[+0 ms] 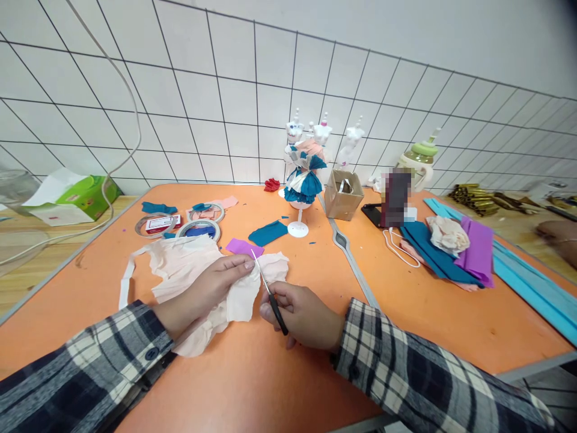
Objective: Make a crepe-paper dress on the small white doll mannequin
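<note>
My left hand (225, 278) pinches a pale pink piece of crepe paper (242, 299) whose lower edge hangs in front of the fingers. More of the same pale paper (184, 264) lies crumpled on the table under that wrist. In my right hand (297, 310) is a pair of scissors (276, 310) with dark handles. Their slim blades point up and left, at the paper beside my left fingertips. Just beyond lie a purple paper scrap (244, 248) and a teal paper piece (268, 233).
A small dress form in teal and white ruffles (303, 186) stands at the back, with white forms behind it. Tape rolls (198, 231) lie left. Right are a cardboard box (343, 195), a phone (396, 198), folded teal paper (437, 252) and a bottle (419, 159).
</note>
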Demonstrator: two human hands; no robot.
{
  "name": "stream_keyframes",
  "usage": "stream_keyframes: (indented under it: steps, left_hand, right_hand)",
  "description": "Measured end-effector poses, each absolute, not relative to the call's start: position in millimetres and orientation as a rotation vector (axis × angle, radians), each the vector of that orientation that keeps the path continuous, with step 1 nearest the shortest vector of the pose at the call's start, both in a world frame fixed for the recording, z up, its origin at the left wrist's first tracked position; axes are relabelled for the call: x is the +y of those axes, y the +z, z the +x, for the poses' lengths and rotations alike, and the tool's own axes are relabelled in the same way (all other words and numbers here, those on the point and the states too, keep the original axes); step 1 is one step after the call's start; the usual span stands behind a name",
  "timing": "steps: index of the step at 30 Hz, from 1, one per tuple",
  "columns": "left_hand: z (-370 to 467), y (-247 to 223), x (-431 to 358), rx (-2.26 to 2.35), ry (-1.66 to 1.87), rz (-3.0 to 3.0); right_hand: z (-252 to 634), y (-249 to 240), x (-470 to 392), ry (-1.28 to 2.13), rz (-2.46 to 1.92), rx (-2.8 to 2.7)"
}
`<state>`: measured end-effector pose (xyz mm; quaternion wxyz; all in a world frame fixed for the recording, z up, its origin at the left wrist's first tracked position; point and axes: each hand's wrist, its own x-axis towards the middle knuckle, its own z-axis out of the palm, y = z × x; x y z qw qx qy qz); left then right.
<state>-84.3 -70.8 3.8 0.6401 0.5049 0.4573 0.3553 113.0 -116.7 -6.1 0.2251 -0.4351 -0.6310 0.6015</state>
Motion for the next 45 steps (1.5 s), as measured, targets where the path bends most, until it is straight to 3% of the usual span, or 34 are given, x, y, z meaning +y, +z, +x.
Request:
stream_keyframes:
  steps: [45]
  left_hand:
    - [-93.5,-5.3,-65.6,1.143,0.739,1.48]
  right_hand:
    - [115.0,-9.8,-117.1,1.68,-1.151,-1.756]
